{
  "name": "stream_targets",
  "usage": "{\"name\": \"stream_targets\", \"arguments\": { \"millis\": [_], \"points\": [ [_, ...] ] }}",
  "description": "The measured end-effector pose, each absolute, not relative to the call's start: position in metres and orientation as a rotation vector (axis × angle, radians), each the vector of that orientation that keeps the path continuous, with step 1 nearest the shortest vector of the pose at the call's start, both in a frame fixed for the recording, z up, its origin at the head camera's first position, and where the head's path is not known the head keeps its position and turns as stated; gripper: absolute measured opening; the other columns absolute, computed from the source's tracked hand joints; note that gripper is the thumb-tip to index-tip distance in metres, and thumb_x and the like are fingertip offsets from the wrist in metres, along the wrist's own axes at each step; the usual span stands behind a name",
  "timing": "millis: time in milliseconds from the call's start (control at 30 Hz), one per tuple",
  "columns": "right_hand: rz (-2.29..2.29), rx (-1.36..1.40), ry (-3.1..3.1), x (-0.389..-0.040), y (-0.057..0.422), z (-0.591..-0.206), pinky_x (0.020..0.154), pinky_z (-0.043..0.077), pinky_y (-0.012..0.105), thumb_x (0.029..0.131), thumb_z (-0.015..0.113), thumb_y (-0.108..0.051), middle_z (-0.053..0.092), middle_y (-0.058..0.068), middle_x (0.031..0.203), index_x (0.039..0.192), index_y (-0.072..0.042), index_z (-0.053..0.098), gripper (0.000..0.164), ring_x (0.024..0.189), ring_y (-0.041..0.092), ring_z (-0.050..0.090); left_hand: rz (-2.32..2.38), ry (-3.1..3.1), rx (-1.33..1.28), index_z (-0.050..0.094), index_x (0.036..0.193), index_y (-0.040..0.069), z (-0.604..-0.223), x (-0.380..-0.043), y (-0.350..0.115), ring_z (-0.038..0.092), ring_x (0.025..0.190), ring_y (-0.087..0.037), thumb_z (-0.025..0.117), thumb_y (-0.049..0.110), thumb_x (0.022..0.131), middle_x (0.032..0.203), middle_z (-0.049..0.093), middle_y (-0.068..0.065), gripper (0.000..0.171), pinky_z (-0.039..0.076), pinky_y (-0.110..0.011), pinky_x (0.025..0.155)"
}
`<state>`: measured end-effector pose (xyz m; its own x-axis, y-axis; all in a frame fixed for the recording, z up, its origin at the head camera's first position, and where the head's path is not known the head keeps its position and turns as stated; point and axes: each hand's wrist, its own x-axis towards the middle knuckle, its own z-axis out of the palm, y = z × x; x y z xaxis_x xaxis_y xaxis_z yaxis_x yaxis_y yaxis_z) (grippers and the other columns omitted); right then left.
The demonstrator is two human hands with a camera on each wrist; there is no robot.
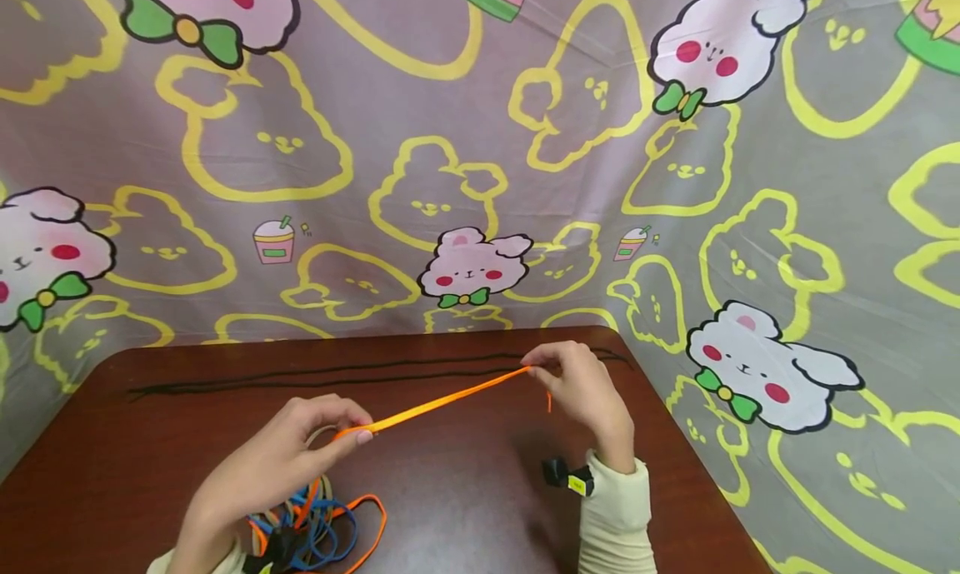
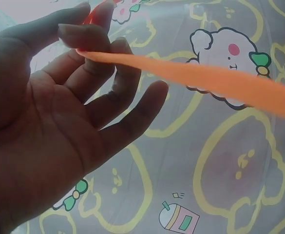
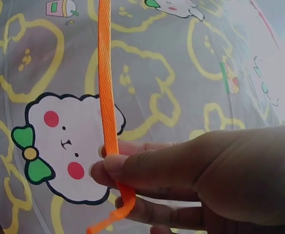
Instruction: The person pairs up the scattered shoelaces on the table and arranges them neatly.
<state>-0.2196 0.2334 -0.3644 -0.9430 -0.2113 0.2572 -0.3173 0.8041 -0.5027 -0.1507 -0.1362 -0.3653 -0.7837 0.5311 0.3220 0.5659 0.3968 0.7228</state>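
Note:
A flat orange shoelace [image 1: 450, 398] is stretched between two hands above the table, rising to the right. My left hand [image 1: 266, 449] pinches it between thumb and fingers; in the left wrist view the lace [image 2: 215, 83] runs out from those fingertips. My right hand [image 1: 588, 391] pinches it near one end between thumb and index finger. From that grip a short tail of the woven lace [image 3: 108, 97] hangs down past the fingers. Beneath the left hand, a tangled heap of blue, orange and tan laces [image 1: 318, 520] lies on the table, partly hidden by the wrist.
Two dark laces [image 1: 330, 382] lie stretched side by side across the back of the brown table [image 1: 457, 499]. Behind and to the right hangs a cartoon-printed cloth [image 1: 360, 224]. Each wrist wears a small black camera mount [image 1: 570, 476].

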Motion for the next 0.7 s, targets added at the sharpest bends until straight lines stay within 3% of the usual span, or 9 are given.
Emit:
{"name": "stream_targets", "arguments": {
  "millis": [433,700],
  "points": [
    [0.796,0.206,-2.764,-0.221,0.243,-0.364,0.068,0.049,0.040,0.091,0.076,-0.013,0.077,-0.004,0.091,0.098,-0.017,0.080,0.009,0.077,0.015,0.064,-1.254,-2.567,-1.038,0.073,0.098,0.027,-0.365,-0.150,-0.139,0.065,0.092,-0.002,0.069,0.019,0.098,0.092,0.068,0.020,0.009,0.052,-0.026,0.083],
    [0.786,0.052,-2.706,-0.222,0.249,-0.365,0.062,0.045,0.038,0.091,0.074,-0.013,0.077,-0.002,0.089,0.098,-0.019,0.080,0.010,0.068,0.016,0.060,-1.221,-2.618,-1.018,0.072,0.092,0.028,-0.367,-0.151,-0.147,0.053,0.077,0.000,0.068,0.022,0.099,0.085,0.065,0.019,0.009,0.045,-0.023,0.067]
  ]
}}
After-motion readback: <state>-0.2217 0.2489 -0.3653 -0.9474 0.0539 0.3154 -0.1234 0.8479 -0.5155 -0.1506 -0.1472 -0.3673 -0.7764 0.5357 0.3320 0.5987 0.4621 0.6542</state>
